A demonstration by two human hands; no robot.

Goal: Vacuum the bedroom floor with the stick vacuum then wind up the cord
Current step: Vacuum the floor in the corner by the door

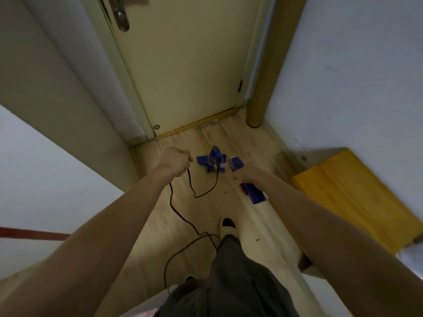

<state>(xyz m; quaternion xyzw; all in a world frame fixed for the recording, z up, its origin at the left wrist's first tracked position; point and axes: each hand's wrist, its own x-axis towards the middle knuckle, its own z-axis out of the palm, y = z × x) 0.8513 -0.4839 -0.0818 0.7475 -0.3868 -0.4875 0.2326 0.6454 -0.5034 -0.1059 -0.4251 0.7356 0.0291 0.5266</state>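
A blue stick vacuum point(214, 162) stands upright on the wooden floor point(146, 225) in front of a closed door. My right hand point(248, 173) grips its blue handle, which sticks out below my wrist. My left hand point(175, 162) is curled round the black cord point(176, 211). One stretch of cord loops from that hand over to the vacuum body. Another stretch trails down across the floor past my foot and curls near the bottom of the view.
The cream door point(185, 72) closes the narrow passage ahead, with walls on both sides. A yellow-topped low box point(352, 200) lies against the right wall. A cardboard tube point(263, 88) leans in the right corner. My foot point(227, 226) stands mid-floor among small bits of debris.
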